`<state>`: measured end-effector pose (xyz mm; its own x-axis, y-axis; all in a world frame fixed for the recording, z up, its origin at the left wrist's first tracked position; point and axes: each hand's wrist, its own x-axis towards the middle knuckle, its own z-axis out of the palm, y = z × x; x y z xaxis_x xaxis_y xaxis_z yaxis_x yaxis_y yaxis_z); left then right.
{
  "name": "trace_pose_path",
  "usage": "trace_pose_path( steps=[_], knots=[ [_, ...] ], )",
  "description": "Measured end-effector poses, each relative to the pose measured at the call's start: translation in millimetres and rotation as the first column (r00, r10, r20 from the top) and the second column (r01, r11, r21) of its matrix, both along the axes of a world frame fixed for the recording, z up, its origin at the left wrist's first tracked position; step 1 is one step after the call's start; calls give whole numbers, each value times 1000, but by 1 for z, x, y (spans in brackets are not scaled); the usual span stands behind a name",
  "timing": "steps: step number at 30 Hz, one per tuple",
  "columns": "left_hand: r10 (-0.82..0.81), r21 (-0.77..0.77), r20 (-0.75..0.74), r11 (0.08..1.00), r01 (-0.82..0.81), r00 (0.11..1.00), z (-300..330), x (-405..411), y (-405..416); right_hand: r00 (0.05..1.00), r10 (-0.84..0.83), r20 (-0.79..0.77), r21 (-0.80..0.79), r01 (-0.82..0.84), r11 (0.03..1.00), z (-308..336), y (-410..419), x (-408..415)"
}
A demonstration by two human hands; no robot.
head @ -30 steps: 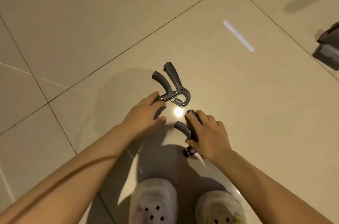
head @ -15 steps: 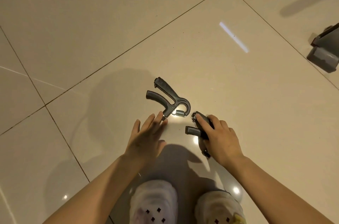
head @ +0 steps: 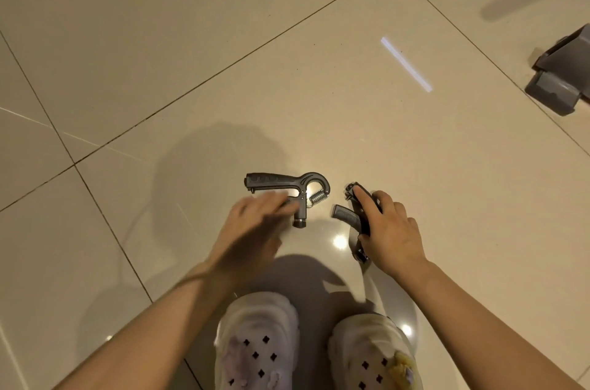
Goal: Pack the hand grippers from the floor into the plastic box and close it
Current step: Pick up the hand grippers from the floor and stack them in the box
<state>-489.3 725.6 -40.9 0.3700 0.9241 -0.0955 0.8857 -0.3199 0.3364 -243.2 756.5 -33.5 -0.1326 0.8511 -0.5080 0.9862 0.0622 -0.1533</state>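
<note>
Two hand grippers on the tiled floor [head: 319, 76], just beyond the person's shoes [head: 255, 345]. The left hand gripper [head: 287, 182] lies flat: ribbed upper handle pointing left, hooked head and bare coil spring [head: 317, 196] at its right end, a knobbed stub pointing toward the shoes. The right hand gripper [head: 354, 214] is near it, not touching. Judgement: rigid moulded plastic with a steel spring, light for its bulk, not fragile; handles textured, so slip is unlikely, though the glossy tile would let one skate if nudged. Best hold is around a handle or both handles together; avoid the spring, where skin could pinch. Right hand [head: 388, 233] is closed on the right hand gripper, forefinger laid along its upper handle. Left hand [head: 252, 230] is motion-blurred, fingers spread over the lower handle of the left one; cannot tell whether it grips. A grey object [head: 562, 76], possibly the plastic box, sits far right, well apart.
</note>
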Motion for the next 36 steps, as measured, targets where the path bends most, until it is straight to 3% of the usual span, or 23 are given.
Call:
trace_pose_path(
  steps=[3, 6, 13, 19, 25, 31, 36],
  knots=[
    [282, -128, -97, 948, -293, 955, -4, -24, 21, 1000, 21, 7, 21, -21, 1000, -1, -2, 1],
    [259, -300, -160, 906, -297, 952, -12, -38, 24, 1000, 24, 12, 27, -25, 999, -3, -4, 2],
    [364, -248, 44, 906, -343, 930, -21, -32, 20, 999, -3, -36, 31, 4, 1000, -2, -1, -1],
    [450, -127, 146, 892, -435, 881, -12, -19, 12, 990, 120, -69, 135, -110, 985, -8, 16, -21],
    [310, -15, 158, 950, -311, 938, 13, -17, -1, 981, 191, 19, 123, -192, 974, 8, 24, -22],
    [109, -13, 190, 994, -108, 976, 68, -7, 13, 990, 142, -5, 200, -138, 970, 65, 21, -10],
    [19, 59, 146, 998, -28, 989, 129, 9, 10, 979, 182, -96, 383, -132, 914, 130, 1, 1]
  ],
)
